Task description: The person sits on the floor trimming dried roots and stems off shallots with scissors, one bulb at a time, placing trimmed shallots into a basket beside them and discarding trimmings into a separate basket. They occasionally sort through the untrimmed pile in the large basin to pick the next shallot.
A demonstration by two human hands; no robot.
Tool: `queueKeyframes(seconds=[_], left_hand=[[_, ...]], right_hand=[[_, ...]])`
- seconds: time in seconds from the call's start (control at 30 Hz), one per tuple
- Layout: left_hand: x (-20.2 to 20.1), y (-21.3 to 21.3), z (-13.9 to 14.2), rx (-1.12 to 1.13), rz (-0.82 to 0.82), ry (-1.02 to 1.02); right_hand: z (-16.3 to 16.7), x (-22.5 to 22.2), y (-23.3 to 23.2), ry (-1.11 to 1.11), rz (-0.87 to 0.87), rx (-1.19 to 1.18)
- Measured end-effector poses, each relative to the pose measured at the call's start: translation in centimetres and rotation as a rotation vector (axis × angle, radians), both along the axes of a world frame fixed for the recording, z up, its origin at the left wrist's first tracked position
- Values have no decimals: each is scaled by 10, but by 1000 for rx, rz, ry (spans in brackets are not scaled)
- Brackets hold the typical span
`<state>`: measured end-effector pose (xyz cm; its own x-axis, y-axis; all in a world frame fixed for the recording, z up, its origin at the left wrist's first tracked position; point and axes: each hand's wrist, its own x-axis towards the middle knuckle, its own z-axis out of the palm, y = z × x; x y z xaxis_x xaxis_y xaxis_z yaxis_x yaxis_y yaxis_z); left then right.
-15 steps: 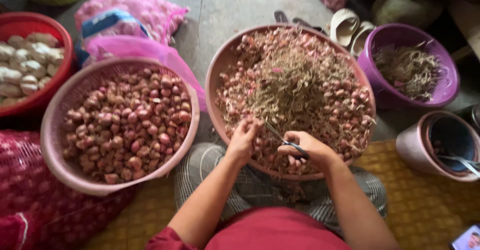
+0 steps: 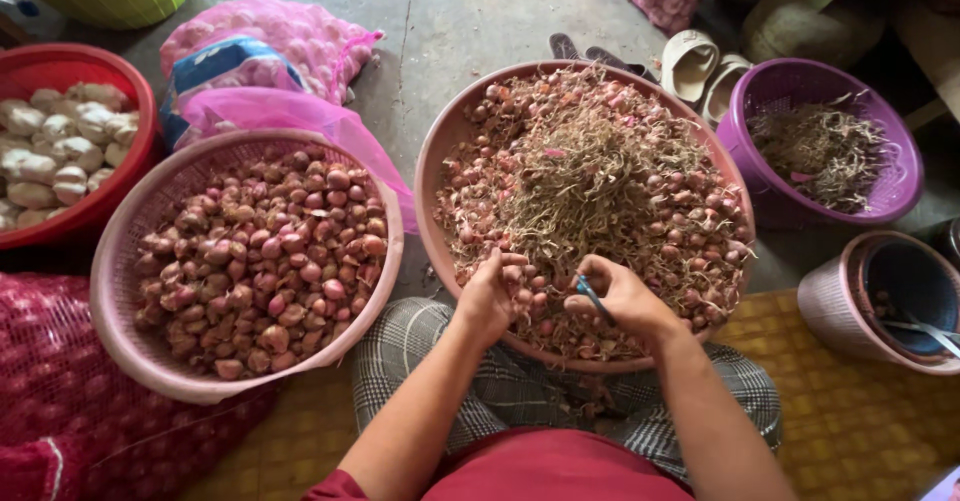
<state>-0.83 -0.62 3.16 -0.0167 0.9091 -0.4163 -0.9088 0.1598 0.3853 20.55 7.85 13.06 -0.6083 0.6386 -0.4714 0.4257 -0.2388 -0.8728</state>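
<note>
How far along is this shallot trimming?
Done: the pink basket on the left is full of clean shallots, and the purple basket holds dry trimmings. In hand: the left hand grips a shallot while the right hand holds a small blue-handled tool. Left: the big basin is heaped with untrimmed shallots.

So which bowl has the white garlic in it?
The red bowl at the far left edge; the others hold reddish shallots or dry stalks.

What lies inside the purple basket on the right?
The purple basket holds a loose heap of dry stalks and roots. Anything beneath the heap is covered and cannot be seen.
</note>
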Motion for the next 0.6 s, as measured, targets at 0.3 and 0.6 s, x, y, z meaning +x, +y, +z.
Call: queueKeyframes(seconds=[0.3,0.6], left_hand=[[-3,-31,-14,88,0,-37],[2,-49,8,143,2,108]], right_hand=[[-29,29,-15,71,248,-111],[5,6,-40,76,101,-290]])
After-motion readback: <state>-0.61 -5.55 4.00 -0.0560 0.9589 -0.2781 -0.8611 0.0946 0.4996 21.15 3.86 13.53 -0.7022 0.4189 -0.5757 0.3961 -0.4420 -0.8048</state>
